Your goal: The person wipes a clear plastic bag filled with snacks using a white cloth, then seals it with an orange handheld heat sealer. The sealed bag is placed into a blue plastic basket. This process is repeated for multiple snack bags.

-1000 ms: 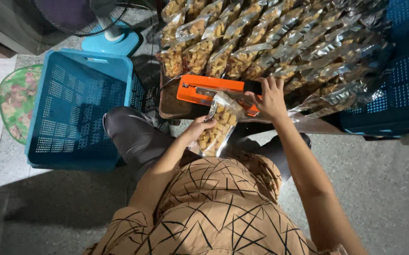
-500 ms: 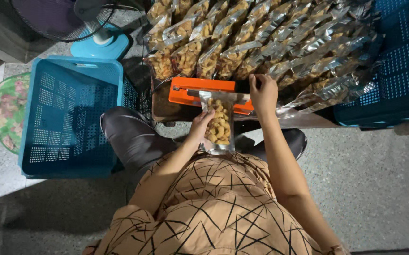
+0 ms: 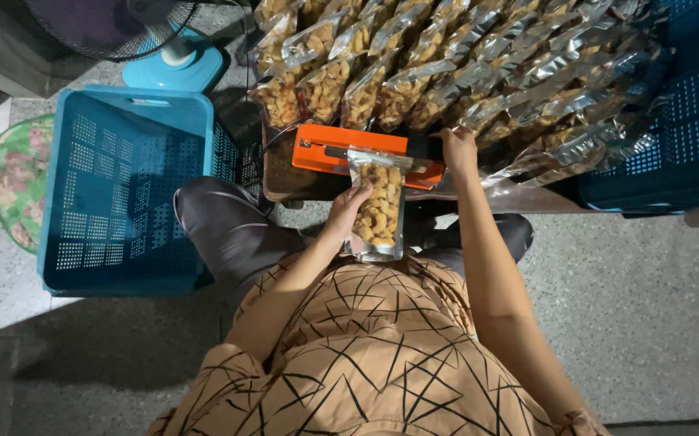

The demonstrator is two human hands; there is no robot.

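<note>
My left hand (image 3: pixel 344 211) holds a clear pouch of golden snack pieces (image 3: pixel 377 206) upright, its top edge lying across an orange heat sealer (image 3: pixel 329 148) on a low table. My right hand (image 3: pixel 457 150) rests on the sealer's right end, fingers curled over it. Behind the sealer lie several filled pouches (image 3: pixel 446 56) in overlapping rows, some clear with snacks showing, some silvery.
A blue perforated crate (image 3: pixel 123 194) stands at my left, next to my knee. A fan on a light blue base (image 3: pixel 173 66) is beyond it. A floral cushion (image 3: pixel 12 178) lies at far left. Another blue crate (image 3: pixel 672 153) sits at right on speckled floor.
The pouch has been turned from tilted to upright and its top brought onto the sealer. My right hand stays at the sealer's right end.
</note>
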